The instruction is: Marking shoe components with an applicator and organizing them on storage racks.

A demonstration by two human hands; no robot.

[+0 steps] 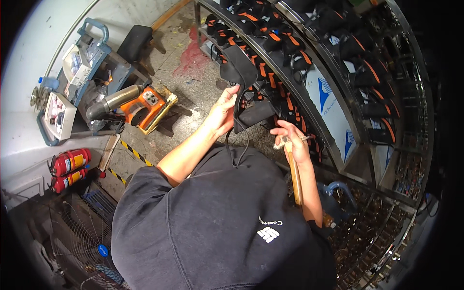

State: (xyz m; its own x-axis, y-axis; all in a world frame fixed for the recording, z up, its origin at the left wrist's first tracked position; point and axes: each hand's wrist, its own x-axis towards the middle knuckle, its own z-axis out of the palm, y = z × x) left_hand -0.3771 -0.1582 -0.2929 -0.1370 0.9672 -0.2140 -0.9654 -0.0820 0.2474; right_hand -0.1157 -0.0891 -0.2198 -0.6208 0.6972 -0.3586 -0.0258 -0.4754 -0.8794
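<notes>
My left hand (pixel 224 108) is closed, thumb and fingers pinching the edge of a black shoe-like piece (pixel 239 67). A broad dark flap (pixel 256 113) and thin black cords hang from it, beside the shoe rack; I cannot tell its exact kind. My right hand (pixel 295 142) is to the right of the flap and apart from it. Its fingers curl around a long wooden-handled tool (pixel 295 181) that slants down along my forearm. Pale, frayed material shows at the tool's upper end, by my fingertips, like brush bristles.
A metal rack (pixel 333 116) holds black shoes with orange parts on the right. An orange machine with a metal nozzle (pixel 145 108) stands on the left, near a blue cart (pixel 106 67) with white trays. Red fire extinguishers (pixel 70 164) and a fan (pixel 82 237) sit lower left.
</notes>
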